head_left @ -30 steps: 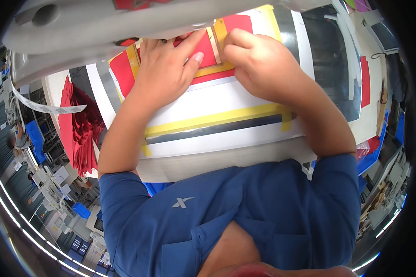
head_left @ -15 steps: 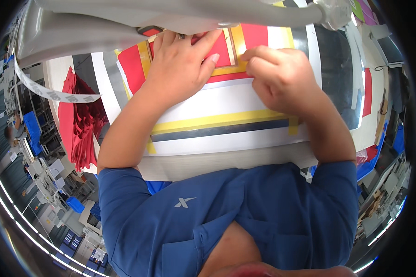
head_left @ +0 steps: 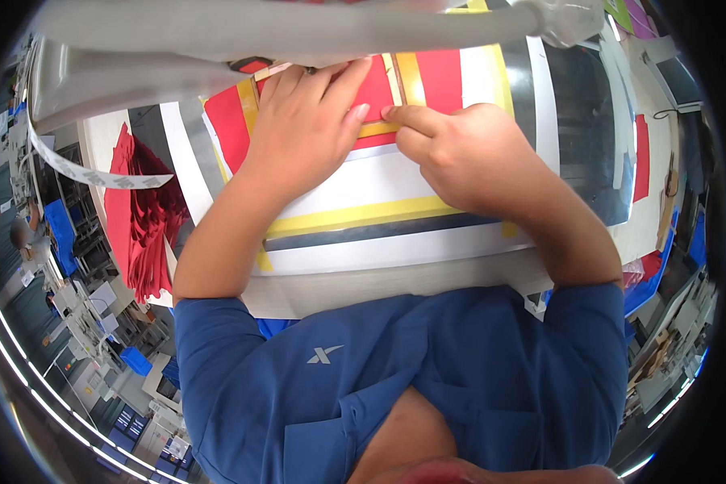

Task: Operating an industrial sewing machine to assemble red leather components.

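My left hand (head_left: 302,121) lies flat with its fingers spread over a red cloth-like piece (head_left: 373,85), inside a thin frame with yellow borders (head_left: 411,77). Some of its fingertips disappear under the grey machine arm. My right hand (head_left: 464,153) is at the near right corner of that frame. Its index fingertip touches the red piece close to my left thumb, while the other fingers curl under. Whether they hold something small is hidden. Beneath the frame is a white sheet (head_left: 371,185) with a yellow strip (head_left: 363,216) along its near side.
A grey machine arm (head_left: 298,36) crosses above the work at the far side. A white printed strip (head_left: 97,171) hangs at left, over a stack of folded red pieces (head_left: 141,226). Dark transparent sheeting (head_left: 589,145) covers the right side. A blue bin (head_left: 657,278) stands beyond the table's right edge.
My right hand has moved left and its index finger has stretched out onto the red piece. My left hand has shifted slightly left and nearer, still flat. The frame has shifted slightly left too.
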The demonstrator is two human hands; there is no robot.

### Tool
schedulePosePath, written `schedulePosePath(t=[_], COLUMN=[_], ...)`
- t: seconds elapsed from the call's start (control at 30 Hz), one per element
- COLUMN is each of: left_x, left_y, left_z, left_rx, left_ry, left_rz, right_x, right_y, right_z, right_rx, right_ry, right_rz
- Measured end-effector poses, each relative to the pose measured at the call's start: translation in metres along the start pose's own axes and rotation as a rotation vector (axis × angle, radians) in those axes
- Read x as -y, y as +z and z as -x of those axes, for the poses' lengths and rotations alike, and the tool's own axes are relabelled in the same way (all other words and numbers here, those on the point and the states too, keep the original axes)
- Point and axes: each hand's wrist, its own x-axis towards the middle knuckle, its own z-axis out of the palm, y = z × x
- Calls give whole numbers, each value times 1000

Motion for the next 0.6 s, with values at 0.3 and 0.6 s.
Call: schedulePosePath(t=[0.3, 0.6], left_x=[14, 14], left_y=[-6, -1], left_z=[1, 2], left_rx=[14, -34], left_ry=[64, 93], left_rz=[7, -12], right_x=[2, 2], right_y=[1, 6], right_z=[-1, 0], right_rx=[-30, -88], right_ry=[12, -8], right_rz=[-11, -21])
